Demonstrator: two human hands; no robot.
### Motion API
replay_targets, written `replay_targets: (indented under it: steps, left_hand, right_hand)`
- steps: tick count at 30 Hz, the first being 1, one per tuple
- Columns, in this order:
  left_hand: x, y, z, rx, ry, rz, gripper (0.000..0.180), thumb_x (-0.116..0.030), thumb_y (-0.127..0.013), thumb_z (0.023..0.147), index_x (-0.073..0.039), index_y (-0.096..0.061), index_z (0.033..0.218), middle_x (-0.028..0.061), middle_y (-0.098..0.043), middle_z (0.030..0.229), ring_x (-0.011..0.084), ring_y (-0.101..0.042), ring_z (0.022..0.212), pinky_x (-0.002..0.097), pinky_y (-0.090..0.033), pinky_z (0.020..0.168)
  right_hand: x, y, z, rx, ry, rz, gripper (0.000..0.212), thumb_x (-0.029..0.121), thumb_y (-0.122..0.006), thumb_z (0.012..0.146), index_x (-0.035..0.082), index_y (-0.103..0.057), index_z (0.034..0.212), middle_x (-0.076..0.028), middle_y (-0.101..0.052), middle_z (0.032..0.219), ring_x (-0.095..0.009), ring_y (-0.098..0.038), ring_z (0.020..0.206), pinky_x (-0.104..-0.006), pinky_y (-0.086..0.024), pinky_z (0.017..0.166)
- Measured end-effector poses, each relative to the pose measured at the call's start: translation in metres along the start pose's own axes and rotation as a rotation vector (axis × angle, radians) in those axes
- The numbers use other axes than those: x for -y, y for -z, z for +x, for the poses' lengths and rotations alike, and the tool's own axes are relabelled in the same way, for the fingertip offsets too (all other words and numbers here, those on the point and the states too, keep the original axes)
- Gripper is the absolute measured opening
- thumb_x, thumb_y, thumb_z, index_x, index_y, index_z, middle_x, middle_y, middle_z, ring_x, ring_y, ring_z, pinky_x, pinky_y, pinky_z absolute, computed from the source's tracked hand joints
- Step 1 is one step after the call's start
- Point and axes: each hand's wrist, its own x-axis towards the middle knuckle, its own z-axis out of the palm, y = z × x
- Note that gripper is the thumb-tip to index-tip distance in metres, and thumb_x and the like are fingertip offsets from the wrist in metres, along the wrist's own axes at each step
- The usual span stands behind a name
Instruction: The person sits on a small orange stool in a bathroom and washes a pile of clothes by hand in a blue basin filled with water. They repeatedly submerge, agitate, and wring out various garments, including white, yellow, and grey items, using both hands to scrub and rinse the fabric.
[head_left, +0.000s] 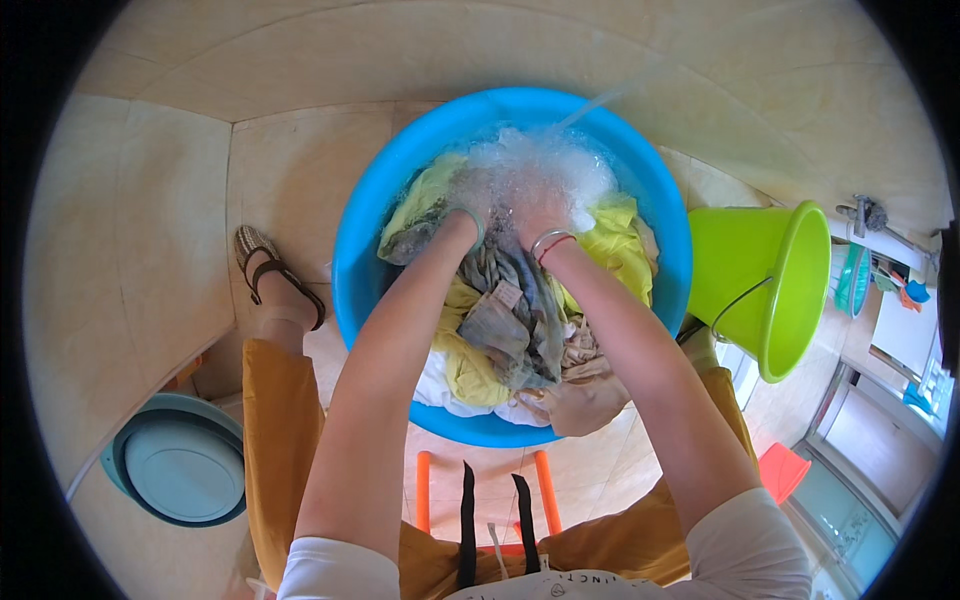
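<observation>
A round blue basin (350, 260) holds water and a heap of wet clothes. Both my arms reach down into its far half, where white foam (585, 180) churns under a thin stream of water (597, 104). My left hand (474, 194), with a bangle at the wrist, is sunk in the suds. Close beside it is my right hand (541, 208), also in the foam, with a bangle and a red cord at the wrist. The fingers of both are hidden. Around them lie a grey patterned garment (515, 335), a yellow garment (615, 245) and a beige cloth (590, 395).
To the right of the basin a lime-green bucket (735, 270) leans with its mouth outward. A grey-blue folding tub (180, 465) rests on the floor at lower left. Orange stool legs (545, 490) show between my knees. A tiled wall (400, 55) rises behind the basin.
</observation>
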Motion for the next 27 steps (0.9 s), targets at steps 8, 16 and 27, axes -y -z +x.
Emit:
replay_targets:
  steps: [8,16,27]
  left_hand:
    - [0.001,-0.018,-0.018,-0.047,0.086,-0.573,0.063,-0.032,-0.061,0.088,-0.012,-0.036,0.143,0.0134,-0.041,0.142,0.0252,-0.042,0.126,0.0373,-0.036,0.102]
    - [-0.049,0.018,-0.083,0.007,0.071,-1.610,0.086,-0.033,-0.069,0.085,-0.016,-0.014,0.149,0.0133,-0.045,0.136,0.0266,-0.051,0.118,0.0401,-0.043,0.097]
    - [-0.121,0.016,-0.163,0.627,0.011,-1.944,0.056,-0.054,-0.054,0.088,-0.013,-0.047,0.124,0.0094,-0.060,0.103,0.0233,-0.062,0.090,0.0382,-0.053,0.077]
  right_hand:
    - [-0.030,0.005,0.004,-0.199,0.002,0.111,0.023,0.016,-0.056,0.085,0.014,-0.067,0.105,-0.015,-0.064,0.105,-0.032,-0.058,0.101,-0.0415,-0.047,0.082]
    - [0.039,0.120,-0.132,-0.626,0.566,0.486,0.024,0.001,-0.060,0.070,0.011,-0.068,0.091,-0.005,-0.064,0.097,-0.027,-0.056,0.084,-0.0351,-0.050,0.076]
    - [0.074,0.134,-0.200,-0.730,0.337,0.519,0.062,0.022,-0.077,0.067,0.020,-0.057,0.126,-0.001,-0.049,0.124,-0.028,-0.044,0.104,-0.0396,-0.033,0.092]
